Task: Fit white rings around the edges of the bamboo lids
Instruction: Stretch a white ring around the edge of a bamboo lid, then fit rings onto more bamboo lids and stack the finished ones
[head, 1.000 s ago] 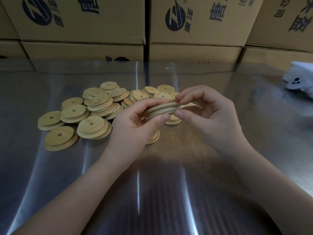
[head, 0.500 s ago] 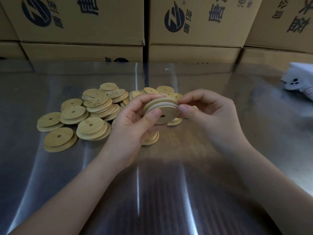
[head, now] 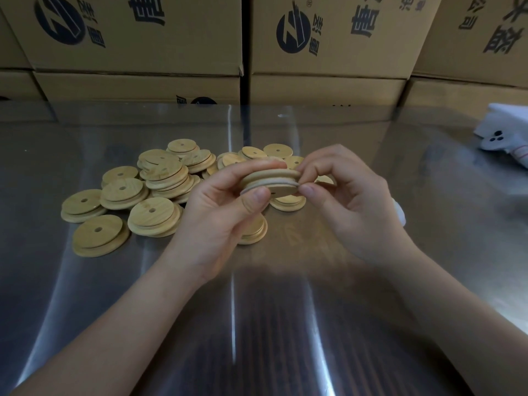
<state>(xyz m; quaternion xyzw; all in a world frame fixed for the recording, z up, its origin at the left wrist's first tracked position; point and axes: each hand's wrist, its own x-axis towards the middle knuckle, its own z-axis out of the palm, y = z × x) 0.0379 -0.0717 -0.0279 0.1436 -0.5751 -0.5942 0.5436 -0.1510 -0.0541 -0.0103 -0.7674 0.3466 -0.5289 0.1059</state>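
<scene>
While left hand point(head: 217, 215) grips bamboo lid point(head: 265, 176) by rim, mid-air just right of lid pile point(head: 160, 178), right hand point(head: 354, 201) pinches white ring point(head: 275, 183) into edge groove. Lid likely light, stiff; ring soft, stretchy.

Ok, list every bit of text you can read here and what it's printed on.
"公司": on the right cardboard box; the larger characters beside it are cut off.
"®": beside the round logo on the middle cardboard box; its characters are cropped and unreadable.
Unreadable: cropped characters on the left cardboard box.
None: on the bamboo lids.
</scene>
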